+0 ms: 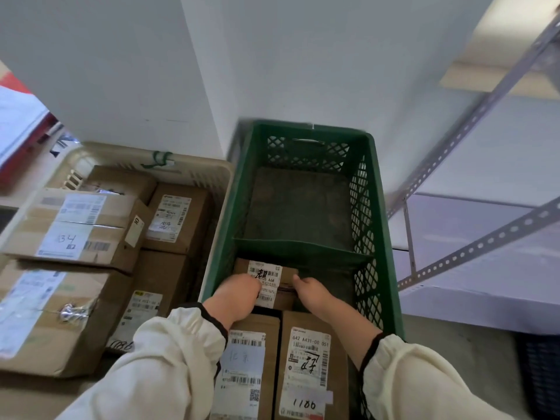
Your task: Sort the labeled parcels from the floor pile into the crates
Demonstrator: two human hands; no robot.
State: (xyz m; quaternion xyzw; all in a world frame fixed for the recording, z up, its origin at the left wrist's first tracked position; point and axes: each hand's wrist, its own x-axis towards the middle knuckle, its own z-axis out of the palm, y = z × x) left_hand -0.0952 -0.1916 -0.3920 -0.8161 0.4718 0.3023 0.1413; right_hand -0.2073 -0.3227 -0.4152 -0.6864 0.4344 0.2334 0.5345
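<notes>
A small brown parcel (285, 275) with a white label lies in the near half of the green crate (378, 225), just below the crate's inner divider. My left hand (238, 294) grips its left side, fingers curled over the label. My right hand (310, 291) holds its right edge. Two more labeled parcels lie side by side nearer to me in the same crate, the left parcel (251, 368) and the right parcel (309, 368) marked 1100. The crate's far compartment holds nothing.
A beige crate (194, 174) to the left holds several brown labeled boxes, the top one marked 134 (75, 228). A white wall corner stands behind both crates. A grey perforated metal shelf frame (472, 237) is at the right, and a dark crate (542, 371) at the lower right.
</notes>
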